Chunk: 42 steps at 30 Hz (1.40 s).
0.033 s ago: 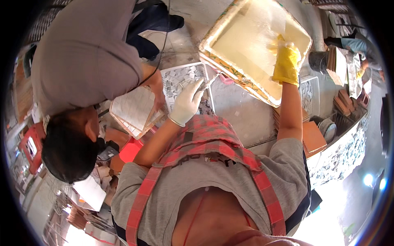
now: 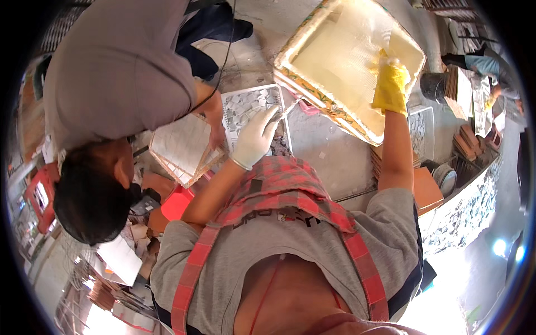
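My left hand (image 2: 254,138), in a white glove, is closed around a thin whitish tool (image 2: 291,106) pointing up and to the right. It is beside a white tray (image 2: 283,89) holding many small grey-white tile pieces (image 2: 245,106). My right hand (image 2: 391,86), in a yellow glove, is curled against the pale, shiny surface of a large slab-like box (image 2: 346,58) with a light rim and patterned side. Whatever its fingers may hold is hidden. The box's surface has fine ridged streaks close to that glove.
To my left a person (image 2: 117,84) bends over, one hand on a stack of white-faced boards (image 2: 178,144). A red container (image 2: 177,204) stands below it. At right are an orange-brown tile (image 2: 427,191), a round tub (image 2: 445,177), upright tiles (image 2: 456,92) and another person (image 2: 497,70).
The view has shifted very slightly, and the person at left has raised their head a little. My two hands keep nearly the same places.
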Each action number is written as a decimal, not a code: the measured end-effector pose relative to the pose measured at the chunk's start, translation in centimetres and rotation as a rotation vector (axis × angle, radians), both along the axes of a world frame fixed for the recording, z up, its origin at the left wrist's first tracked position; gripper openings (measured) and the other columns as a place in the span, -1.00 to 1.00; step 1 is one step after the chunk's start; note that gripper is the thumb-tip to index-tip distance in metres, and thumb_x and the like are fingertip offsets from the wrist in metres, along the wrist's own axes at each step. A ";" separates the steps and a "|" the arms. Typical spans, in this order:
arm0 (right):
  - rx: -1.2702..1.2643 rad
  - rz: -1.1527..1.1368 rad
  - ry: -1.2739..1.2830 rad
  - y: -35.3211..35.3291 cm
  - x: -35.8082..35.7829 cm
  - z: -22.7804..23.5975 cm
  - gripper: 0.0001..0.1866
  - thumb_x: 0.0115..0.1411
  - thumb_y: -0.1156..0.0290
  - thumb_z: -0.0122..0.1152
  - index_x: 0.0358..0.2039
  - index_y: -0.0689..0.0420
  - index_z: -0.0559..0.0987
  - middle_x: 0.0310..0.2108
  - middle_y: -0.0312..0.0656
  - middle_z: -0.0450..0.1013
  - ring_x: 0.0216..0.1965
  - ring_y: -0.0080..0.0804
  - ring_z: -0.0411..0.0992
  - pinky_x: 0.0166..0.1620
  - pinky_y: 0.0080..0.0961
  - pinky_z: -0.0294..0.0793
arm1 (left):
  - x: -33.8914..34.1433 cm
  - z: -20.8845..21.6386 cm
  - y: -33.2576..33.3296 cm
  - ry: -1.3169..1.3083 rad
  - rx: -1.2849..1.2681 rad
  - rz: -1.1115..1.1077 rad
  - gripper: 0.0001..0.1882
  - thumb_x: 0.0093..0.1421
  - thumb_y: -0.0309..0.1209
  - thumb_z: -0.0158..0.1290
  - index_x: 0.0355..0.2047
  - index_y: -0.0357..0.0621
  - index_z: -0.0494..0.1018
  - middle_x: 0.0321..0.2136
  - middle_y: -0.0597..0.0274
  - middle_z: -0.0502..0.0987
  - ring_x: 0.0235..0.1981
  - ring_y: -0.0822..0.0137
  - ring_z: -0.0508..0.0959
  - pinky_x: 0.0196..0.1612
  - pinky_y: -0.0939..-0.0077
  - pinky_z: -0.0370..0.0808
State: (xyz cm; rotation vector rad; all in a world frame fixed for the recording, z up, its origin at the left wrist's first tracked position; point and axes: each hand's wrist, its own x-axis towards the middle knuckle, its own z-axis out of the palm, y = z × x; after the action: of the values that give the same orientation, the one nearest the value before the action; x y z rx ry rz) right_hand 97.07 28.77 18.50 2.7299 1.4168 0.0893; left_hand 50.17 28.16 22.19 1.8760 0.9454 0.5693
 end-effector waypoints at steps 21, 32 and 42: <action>0.332 -0.188 1.025 -17.0 -20.2 29.4 -0.38 0.45 -0.04 -0.13 0.23 0.18 0.53 0.00 -0.08 0.63 -0.10 -0.43 0.58 -0.15 -0.63 0.50 | -18.3 -5.9 -9.4 -0.016 -0.624 -0.154 -0.61 0.40 -0.33 -0.04 0.17 -0.17 0.50 -0.34 0.29 0.64 -0.48 0.53 0.56 -0.42 0.53 0.48; -0.004 0.582 1.139 -14.0 -48.3 16.0 -0.48 0.41 0.04 -0.01 0.03 0.21 0.67 -0.09 -0.13 0.66 -0.15 -0.44 0.59 -0.24 -0.58 0.47 | -38.9 -12.8 -16.7 -0.197 -1.157 0.111 -0.49 0.29 -0.45 -0.06 0.25 -0.21 0.45 -0.37 0.31 0.56 -0.52 0.57 0.43 -0.51 0.69 0.37; -0.147 0.446 1.624 -3.2 -66.3 -3.9 -0.52 0.42 0.12 -0.01 0.01 0.24 0.67 -0.09 -0.12 0.66 -0.12 -0.47 0.61 -0.20 -0.65 0.51 | -58.1 -17.9 -17.8 -0.414 -1.158 0.721 -0.53 0.34 -0.49 -0.12 0.24 -0.23 0.43 -0.19 0.33 0.55 -0.41 0.61 0.47 -0.51 0.73 0.35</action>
State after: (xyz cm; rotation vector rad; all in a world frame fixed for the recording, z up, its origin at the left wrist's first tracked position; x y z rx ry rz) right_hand 30.73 25.59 14.65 1.9559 1.9157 -2.4319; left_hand -7.96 10.37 4.28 0.3493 1.2629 0.5875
